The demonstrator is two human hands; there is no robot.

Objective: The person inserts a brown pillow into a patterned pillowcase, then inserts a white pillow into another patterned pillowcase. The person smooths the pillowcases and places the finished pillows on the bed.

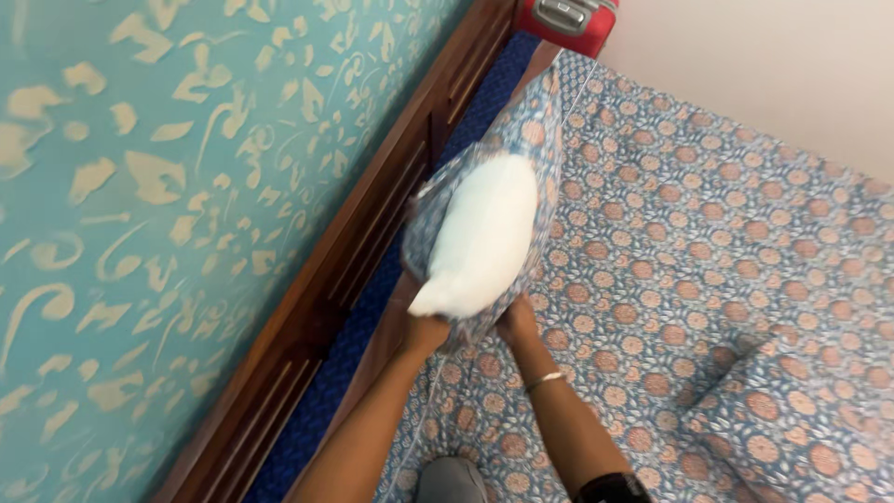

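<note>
wooden headboard (372, 224), red suitcase (568, 23), patterned bedsheet (708, 233)

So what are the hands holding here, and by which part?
Both hands grip the near end of a white pillow half inside its patterned pillowcase: the left hand at the pillow's corner, the right hand on the case's edge.

Head-worn view, looking steeply down, close over bed (745, 279), beside headboard (372, 233)

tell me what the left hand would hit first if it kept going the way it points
Probably the white pillow: the left hand already grips its near end, inside the patterned pillowcase. Depth beyond is unclear.
</note>
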